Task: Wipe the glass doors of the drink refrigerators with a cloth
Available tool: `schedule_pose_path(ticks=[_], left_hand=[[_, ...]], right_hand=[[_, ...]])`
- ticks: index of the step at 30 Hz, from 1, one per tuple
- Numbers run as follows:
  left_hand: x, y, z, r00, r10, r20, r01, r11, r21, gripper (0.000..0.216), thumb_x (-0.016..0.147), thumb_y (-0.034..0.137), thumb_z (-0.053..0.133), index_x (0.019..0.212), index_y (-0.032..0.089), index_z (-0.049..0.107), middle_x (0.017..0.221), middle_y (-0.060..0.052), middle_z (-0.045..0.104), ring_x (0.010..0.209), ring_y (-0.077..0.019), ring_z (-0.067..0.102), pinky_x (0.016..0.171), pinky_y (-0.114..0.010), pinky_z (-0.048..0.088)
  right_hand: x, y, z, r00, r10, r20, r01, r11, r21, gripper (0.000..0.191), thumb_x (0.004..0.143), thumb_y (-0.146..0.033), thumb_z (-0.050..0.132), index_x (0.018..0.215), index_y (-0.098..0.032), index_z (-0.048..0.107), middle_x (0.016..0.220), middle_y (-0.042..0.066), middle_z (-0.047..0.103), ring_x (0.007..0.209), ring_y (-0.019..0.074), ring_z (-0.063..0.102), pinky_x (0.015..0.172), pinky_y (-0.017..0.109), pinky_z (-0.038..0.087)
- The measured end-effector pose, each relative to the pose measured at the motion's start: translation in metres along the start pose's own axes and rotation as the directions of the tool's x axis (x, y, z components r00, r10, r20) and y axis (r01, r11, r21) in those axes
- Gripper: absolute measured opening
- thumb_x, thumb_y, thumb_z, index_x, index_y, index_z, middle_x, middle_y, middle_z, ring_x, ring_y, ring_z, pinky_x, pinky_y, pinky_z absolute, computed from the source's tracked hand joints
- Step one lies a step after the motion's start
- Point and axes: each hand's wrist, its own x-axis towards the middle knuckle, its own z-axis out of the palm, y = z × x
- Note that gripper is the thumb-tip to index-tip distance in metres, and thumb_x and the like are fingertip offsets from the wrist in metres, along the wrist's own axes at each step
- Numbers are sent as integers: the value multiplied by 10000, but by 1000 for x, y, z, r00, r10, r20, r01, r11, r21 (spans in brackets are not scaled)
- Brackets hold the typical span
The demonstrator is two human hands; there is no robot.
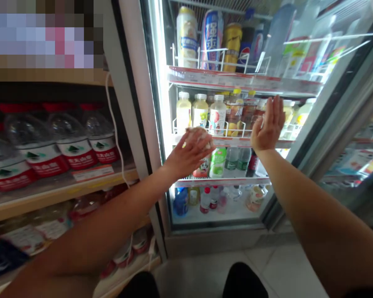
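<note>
My left hand (191, 153) reaches out in front of a lit drinks fridge (224, 228). Under its fingers is a crumpled whitish cloth (209, 142), partly covered by the hand. To the right, my right hand (269, 126) is raised with its fingers straight up and holds nothing. It is in front of the bottle row on the middle shelf; whether its palm touches the glass I cannot tell. Behind my left hand are white-capped juice bottles (217, 115) and a green bottle (218, 162).
Tall cans (211, 39) line the fridge's top shelf. At left, a wooden shelf (62, 188) holds large red-capped water bottles (71, 138), with a white cable (113, 111) hanging beside them. A metal door frame (326, 120) slants at right. Pale floor tiles (282, 269) lie below.
</note>
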Motion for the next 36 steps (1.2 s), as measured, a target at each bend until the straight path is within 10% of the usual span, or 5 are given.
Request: schedule_pose_path(ticks=[11, 16, 24, 31, 36], left_hand=[[14, -16, -5, 991, -93, -94, 95, 995, 16, 748, 909, 164, 605, 1555, 305, 255, 1618, -84, 283, 1526, -335, 70, 1226, -617, 199], [-5, -1, 1, 995, 100, -15, -100, 994, 35, 714, 911, 140, 578, 1545, 299, 290, 1593, -25, 350, 1528, -262, 120, 1262, -537, 184], [28, -36, -15, 976, -172, -136, 183, 980, 72, 727, 936, 230, 586, 1568, 291, 232, 1625, -107, 257, 1522, -354, 53, 1222, -623, 207], [-6, 9, 4, 990, 142, 21, -142, 990, 14, 612, 961, 155, 504, 1529, 296, 322, 1609, 1, 318, 1519, -255, 175, 1273, -515, 165], [41, -37, -17, 990, -95, -100, 95, 995, 0, 714, 952, 213, 564, 1566, 328, 217, 1622, -72, 280, 1527, -316, 93, 1248, -595, 129]], right_hand=[[1, -5, -4, 999, 42, 29, -41, 999, -12, 600, 962, -309, 248, 1517, -107, 351, 1584, 149, 338, 1506, 217, 240, 1214, 465, 229], [2, -2, -1, 999, 32, 21, -31, 999, -10, 613, 947, -306, 263, 1518, -100, 350, 1580, 143, 345, 1511, 228, 231, 1201, 496, 247], [1, -3, -1, 999, 30, 15, -30, 1000, 5, 612, 952, -307, 259, 1530, -121, 332, 1583, 131, 344, 1511, 219, 228, 1210, 494, 233], [2, -7, -5, 996, 71, 55, -72, 997, 12, 604, 959, -305, 243, 1531, -136, 333, 1596, 126, 318, 1498, 244, 255, 1209, 500, 221], [2, -6, -4, 999, 40, 24, -40, 999, 14, 614, 946, -301, 249, 1522, -109, 341, 1575, 138, 351, 1507, 245, 237, 1198, 524, 250]])
